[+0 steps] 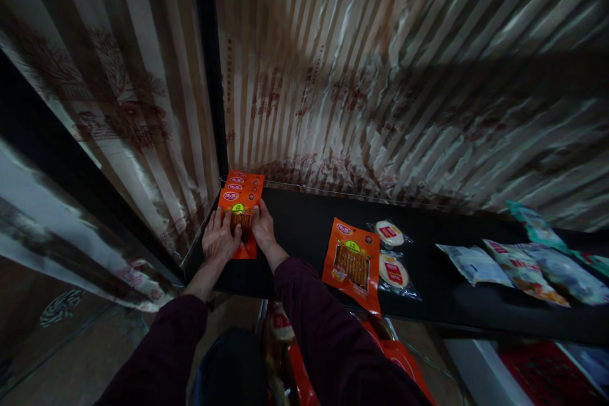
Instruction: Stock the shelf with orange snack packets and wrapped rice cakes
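Note:
Overlapping orange snack packets [245, 247] lie in a column at the left end of the black shelf, their top edges stepped towards the back. My left hand [221, 238] grips the left edge of the front packet, with its thumb lying over the packet's face. On the opposite edge, my right hand [263, 228] holds the same packet, fingertips on its upper right side. The packet's clear window shows brown food sticks, partly covered by my left thumb. To the right lies a single orange packet [352, 263] of the same kind, untouched.
Two round white items in clear wrappers [393, 271] lie beside the single packet. Several pale snack bags [526, 273] rest farther right on the black shelf [295, 222]. Striped sheeting [333, 108] hangs behind, with a dark post [212, 63] at the left corner. More packets [404, 355] sit below.

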Available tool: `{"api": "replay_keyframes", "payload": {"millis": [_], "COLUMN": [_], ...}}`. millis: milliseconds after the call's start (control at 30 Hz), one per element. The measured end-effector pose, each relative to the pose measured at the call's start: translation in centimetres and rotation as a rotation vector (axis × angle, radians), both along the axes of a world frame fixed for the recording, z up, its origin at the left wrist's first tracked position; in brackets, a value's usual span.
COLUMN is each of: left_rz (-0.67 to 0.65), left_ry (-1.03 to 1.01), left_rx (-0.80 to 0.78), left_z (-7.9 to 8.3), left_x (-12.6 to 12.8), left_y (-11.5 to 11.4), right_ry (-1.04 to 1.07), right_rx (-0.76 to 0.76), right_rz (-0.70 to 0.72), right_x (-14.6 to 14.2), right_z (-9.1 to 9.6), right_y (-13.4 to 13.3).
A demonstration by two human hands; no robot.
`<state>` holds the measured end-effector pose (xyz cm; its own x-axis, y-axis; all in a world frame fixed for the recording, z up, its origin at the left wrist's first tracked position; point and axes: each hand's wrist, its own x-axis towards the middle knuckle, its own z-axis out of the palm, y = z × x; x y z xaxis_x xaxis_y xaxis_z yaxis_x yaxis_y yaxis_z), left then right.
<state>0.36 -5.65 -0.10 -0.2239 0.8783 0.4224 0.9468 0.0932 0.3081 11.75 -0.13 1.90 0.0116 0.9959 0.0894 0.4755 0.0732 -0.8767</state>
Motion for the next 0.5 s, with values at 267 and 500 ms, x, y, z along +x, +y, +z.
{"api": "replay_keyframes", "payload": {"millis": [267, 500], "left_rz": [-0.002, -0.008], "left_ry": [-0.012, -0.020], "left_rx": [-0.014, -0.124], "left_z": [0.2, 1.0], "left_x": [-0.1, -0.6], "left_y": [0.0, 0.1], "right_ry": [-0.067, -0.080], "right_rx": [0.016, -0.001], "right_rz": [-0.024, -0.037], "right_x": [0.1, -0.4], "right_z": [-0.9, -0.8], "right_y": [-0.2, -0.8]}}
